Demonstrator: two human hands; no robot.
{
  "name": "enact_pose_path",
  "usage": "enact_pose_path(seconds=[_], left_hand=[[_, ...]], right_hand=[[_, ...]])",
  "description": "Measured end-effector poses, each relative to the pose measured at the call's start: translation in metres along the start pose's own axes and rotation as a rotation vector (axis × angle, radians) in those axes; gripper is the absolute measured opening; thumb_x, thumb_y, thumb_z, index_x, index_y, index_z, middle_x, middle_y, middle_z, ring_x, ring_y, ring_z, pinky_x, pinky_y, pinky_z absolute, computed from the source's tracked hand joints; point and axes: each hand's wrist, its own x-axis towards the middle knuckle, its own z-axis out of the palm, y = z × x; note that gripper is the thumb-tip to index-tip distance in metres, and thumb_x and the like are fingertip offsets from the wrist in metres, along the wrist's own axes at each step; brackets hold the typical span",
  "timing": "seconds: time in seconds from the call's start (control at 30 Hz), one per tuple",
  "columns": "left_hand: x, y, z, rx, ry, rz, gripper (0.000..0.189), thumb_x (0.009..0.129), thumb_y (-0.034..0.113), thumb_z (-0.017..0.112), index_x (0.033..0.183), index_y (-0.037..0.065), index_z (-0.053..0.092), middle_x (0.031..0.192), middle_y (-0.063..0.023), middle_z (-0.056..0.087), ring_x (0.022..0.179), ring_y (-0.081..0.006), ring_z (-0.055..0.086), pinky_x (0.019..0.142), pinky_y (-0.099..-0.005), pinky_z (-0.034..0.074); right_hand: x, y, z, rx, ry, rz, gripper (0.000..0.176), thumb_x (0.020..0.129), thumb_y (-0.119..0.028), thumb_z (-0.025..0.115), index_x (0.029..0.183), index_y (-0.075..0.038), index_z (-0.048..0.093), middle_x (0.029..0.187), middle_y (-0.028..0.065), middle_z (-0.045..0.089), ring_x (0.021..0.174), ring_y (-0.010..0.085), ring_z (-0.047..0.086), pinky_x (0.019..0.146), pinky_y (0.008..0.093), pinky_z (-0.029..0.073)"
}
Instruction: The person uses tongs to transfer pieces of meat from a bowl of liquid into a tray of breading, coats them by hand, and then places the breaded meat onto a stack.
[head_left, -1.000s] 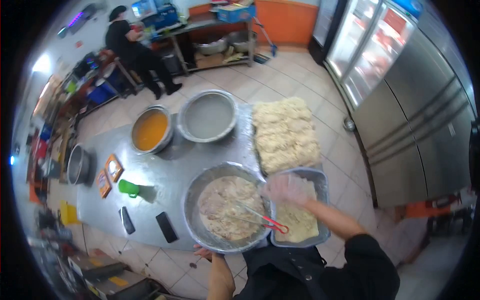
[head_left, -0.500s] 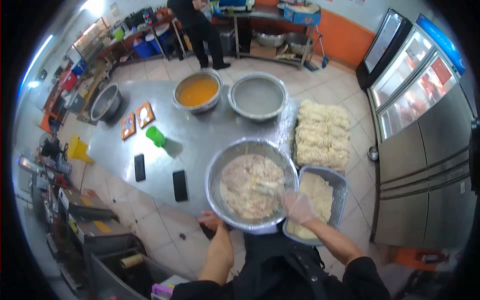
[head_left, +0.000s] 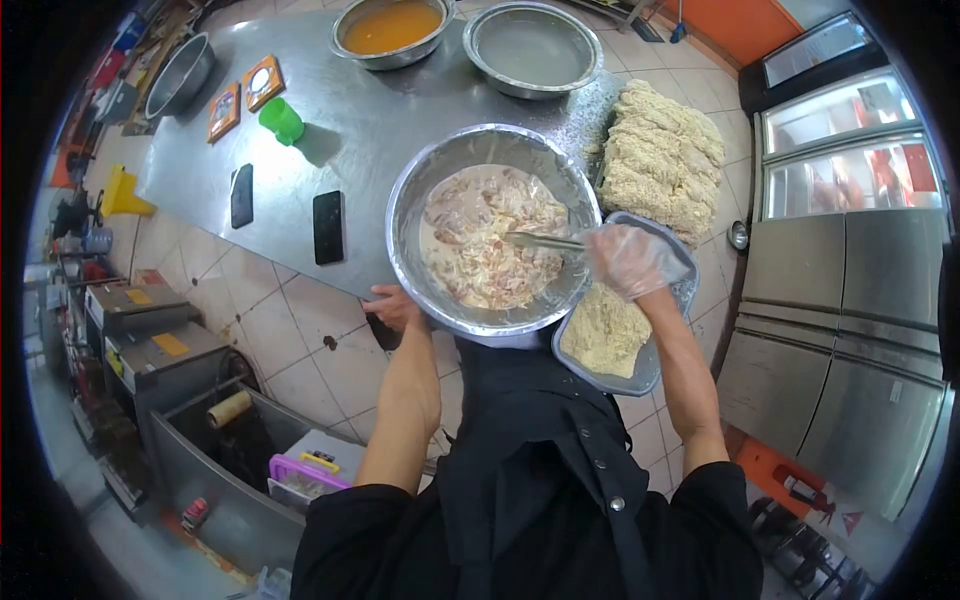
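A large metal bowl (head_left: 410,235) holds pieces in a pale, wet batter. My right hand (head_left: 630,262), in a clear plastic glove, is closed round the end of metal tongs (head_left: 545,241), whose tips reach into the batter. Below that hand lies a grey tub (head_left: 645,375) with a yellowish crumbed piece (head_left: 605,335) inside. My bare left hand (head_left: 396,307) is beside the bowl's lower left rim, fingers apart and pointing left. Behind the tub, several crumb-coated pieces (head_left: 662,150) are stacked in rows.
On the metal table (head_left: 380,105) are a bowl of orange liquid (head_left: 392,30), a bowl of cloudy liquid (head_left: 532,48), a green cup (head_left: 281,121), two phones and a grey bowl (head_left: 182,78). Steel fridges (head_left: 840,270) stand at the right.
The view has tilted down, so the table's things sit higher and the person at the back is out of frame. My gloved hand and the tongs now show more clearly.
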Motion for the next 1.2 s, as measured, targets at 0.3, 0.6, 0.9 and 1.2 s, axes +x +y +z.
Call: enact_pose_path(seconds=[0.3, 0.6, 0.9, 1.2], left_hand=[[0.002, 0.0, 0.002, -0.018, 0.006, 0.045, 0.057, 0.104, 0.045, 0.042, 0.14, 0.001, 0.043, 0.103, -0.0292, 0.07, 0.092, -0.0491, 0.069, 0.08, -0.0584, 0.054], [-0.002, 0.001, 0.009, 0.01, 0.17, 0.046, 0.056, 0.104, 0.045, 0.043, 0.136, 0.0, 0.045, 0.098, -0.0289, 0.071, 0.089, -0.0504, 0.069, 0.077, -0.06, 0.053], [-0.004, 0.013, -0.013, -0.021, -0.085, -0.025, 0.055, 0.104, 0.046, 0.043, 0.133, 0.0, 0.046, 0.096, -0.028, 0.071, 0.088, -0.0494, 0.069, 0.076, -0.0597, 0.053], [-0.005, 0.016, -0.014, 0.008, 0.005, 0.008, 0.055, 0.104, 0.046, 0.044, 0.136, 0.002, 0.046, 0.101, -0.028, 0.071, 0.09, -0.048, 0.07, 0.077, -0.0586, 0.053]], right_hand=[[-0.007, 0.054, -0.042, 0.114, 0.052, 0.072, 0.035, 0.089, -0.045, 0.069, 0.101, -0.012, 0.073, 0.088, 0.0167, 0.07, 0.082, 0.0354, 0.067, 0.073, 0.0534, 0.055], [-0.01, -0.025, -0.006, -0.109, -0.145, 0.105, 0.032, 0.093, -0.038, 0.064, 0.101, -0.007, 0.065, 0.081, 0.0143, 0.063, 0.075, 0.0345, 0.062, 0.067, 0.0477, 0.052], [-0.028, 0.032, -0.046, 0.05, -0.321, 0.218, 0.035, 0.096, -0.041, 0.064, 0.111, -0.011, 0.074, 0.095, 0.0182, 0.074, 0.09, 0.0369, 0.072, 0.082, 0.0492, 0.057], [-0.029, 0.057, -0.122, 0.284, -0.253, 0.23, 0.034, 0.091, -0.033, 0.068, 0.112, -0.008, 0.074, 0.092, 0.0223, 0.069, 0.086, 0.0395, 0.067, 0.079, 0.0471, 0.052]])
